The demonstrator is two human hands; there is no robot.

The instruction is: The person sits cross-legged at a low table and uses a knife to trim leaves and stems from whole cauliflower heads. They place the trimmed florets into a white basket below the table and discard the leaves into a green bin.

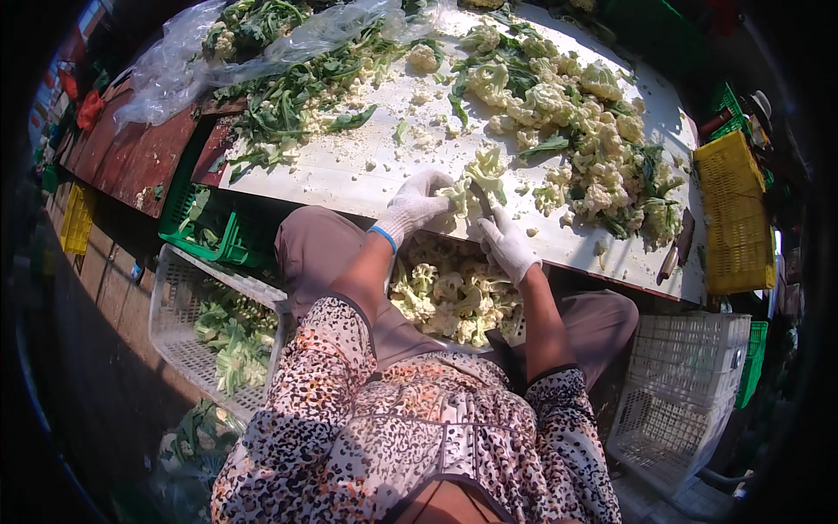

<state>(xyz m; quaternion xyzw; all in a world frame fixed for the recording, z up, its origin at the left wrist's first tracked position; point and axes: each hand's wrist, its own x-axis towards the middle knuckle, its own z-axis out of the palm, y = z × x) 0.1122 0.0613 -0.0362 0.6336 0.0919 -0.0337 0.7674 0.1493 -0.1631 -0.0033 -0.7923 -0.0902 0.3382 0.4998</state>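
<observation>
Both hands wear white knit gloves at the near edge of the white tabletop (314, 180). My left hand (419, 204) grips a piece of cauliflower (483, 171) with a pale stalk. In my right hand (509, 243) is a knife (481, 198), its dark blade against the cauliflower. Below the hands, between the knees, a container holds many cut cauliflower florets (452, 298). A large heap of cauliflower pieces (589, 144) with some green leaves lies on the table, right of and beyond the hands. Leaf trimmings and crumbs (288, 111) lie to the left.
Clear plastic sheeting (314, 42) lies at the far left. Another knife (669, 262) rests near the table's right edge, by a yellow crate (734, 213). White crates (687, 354) stand below right; a white crate with leaves (173, 321) and a green crate (232, 245) stand left.
</observation>
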